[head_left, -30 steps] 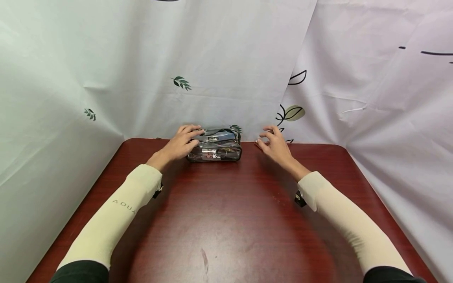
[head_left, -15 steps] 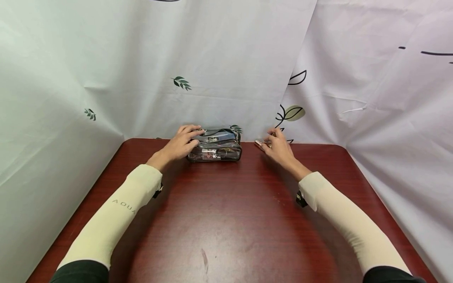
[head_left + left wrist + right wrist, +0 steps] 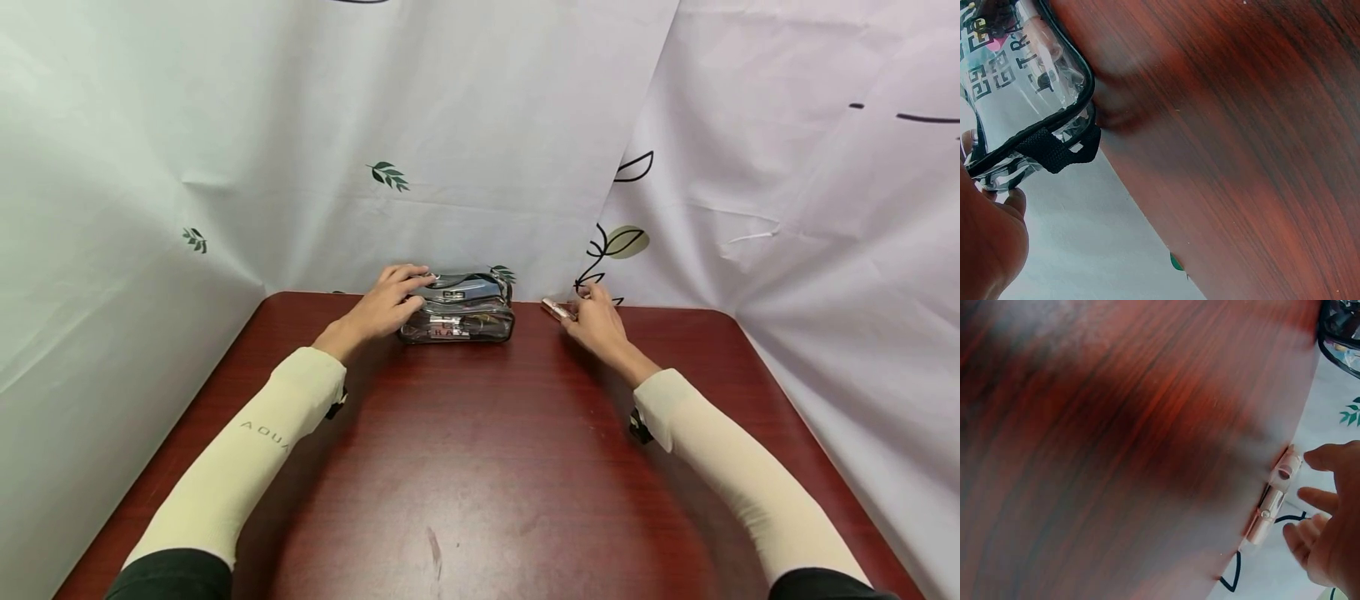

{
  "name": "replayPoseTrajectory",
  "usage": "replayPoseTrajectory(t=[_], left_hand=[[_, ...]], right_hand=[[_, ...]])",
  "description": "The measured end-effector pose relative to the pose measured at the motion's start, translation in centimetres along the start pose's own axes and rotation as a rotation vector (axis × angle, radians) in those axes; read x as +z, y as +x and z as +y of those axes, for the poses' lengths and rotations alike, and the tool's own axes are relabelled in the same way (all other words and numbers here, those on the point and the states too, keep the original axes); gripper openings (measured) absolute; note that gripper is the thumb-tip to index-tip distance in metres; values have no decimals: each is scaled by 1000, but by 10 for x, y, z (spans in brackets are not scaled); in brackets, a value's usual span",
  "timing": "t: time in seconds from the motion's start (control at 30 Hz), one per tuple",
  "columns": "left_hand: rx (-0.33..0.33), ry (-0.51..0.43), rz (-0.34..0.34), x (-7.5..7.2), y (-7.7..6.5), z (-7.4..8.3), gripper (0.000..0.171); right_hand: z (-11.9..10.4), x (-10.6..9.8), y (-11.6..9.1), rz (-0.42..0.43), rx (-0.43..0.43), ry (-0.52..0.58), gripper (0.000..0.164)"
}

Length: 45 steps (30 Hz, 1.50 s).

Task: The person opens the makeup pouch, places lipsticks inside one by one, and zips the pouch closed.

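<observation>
My left hand (image 3: 382, 304) holds the left end of a clear cosmetic bag (image 3: 465, 325) with black trim, its fingers over the top and its thumb at the front. Dark lettering and small items show through the bag's wall in the left wrist view. At the far table edge lies a slim rose-gold and clear cosmetic tube (image 3: 1272, 497), perhaps a lipstick. My right hand (image 3: 596, 321) is just right of the tube, thumb close to it. In the right wrist view the fingers are loosely bent near the tube, with nothing visible between them.
The red-brown wooden table (image 3: 487, 450) stretches toward me, its rounded far corners against a white curtain (image 3: 487, 125) with leaf prints. This curtain hangs behind the bag and tube and along both sides.
My right hand has drawn lower and slightly right, its fingers bending more, so more of the tube shows. The left hand and bag stay in place; the camera view shifted slightly.
</observation>
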State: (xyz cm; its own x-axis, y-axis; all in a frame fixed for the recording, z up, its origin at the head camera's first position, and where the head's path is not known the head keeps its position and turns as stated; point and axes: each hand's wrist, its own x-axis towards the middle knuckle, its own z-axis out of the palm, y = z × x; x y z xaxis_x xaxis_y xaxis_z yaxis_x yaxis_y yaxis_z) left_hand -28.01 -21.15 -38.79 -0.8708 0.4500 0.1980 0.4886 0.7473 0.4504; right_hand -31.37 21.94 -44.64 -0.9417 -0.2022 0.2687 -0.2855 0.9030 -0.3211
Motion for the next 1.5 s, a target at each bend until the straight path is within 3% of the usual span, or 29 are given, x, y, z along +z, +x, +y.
replayPoseTrajectory(t=[0.2, 0.33, 0.53, 0.63, 0.77, 0.93, 1.3, 1.5], left_hand=[[0, 5, -1, 0, 0, 0, 57], [3, 6, -2, 0, 0, 1, 57], [-4, -2, -1, 0, -1, 2, 57], [-4, -3, 1, 0, -1, 2, 57], [-2, -7, 1, 0, -1, 1, 56], [-1, -8, 1, 0, 0, 1, 57], [6, -2, 6, 0, 0, 2, 57], [5, -1, 7, 1, -1, 1, 57]], right_hand=[[37, 37, 18, -14, 44, 10, 32], [35, 36, 16, -17, 25, -17, 30], [13, 16, 4, -36, 22, -44, 32], [22, 26, 10, -44, 36, -57, 33], [51, 53, 25, -36, 22, -80, 36], [56, 56, 26, -27, 24, -84, 35], [44, 50, 17, -17, 3, -50, 29], [1, 14, -6, -15, -4, -6, 22]])
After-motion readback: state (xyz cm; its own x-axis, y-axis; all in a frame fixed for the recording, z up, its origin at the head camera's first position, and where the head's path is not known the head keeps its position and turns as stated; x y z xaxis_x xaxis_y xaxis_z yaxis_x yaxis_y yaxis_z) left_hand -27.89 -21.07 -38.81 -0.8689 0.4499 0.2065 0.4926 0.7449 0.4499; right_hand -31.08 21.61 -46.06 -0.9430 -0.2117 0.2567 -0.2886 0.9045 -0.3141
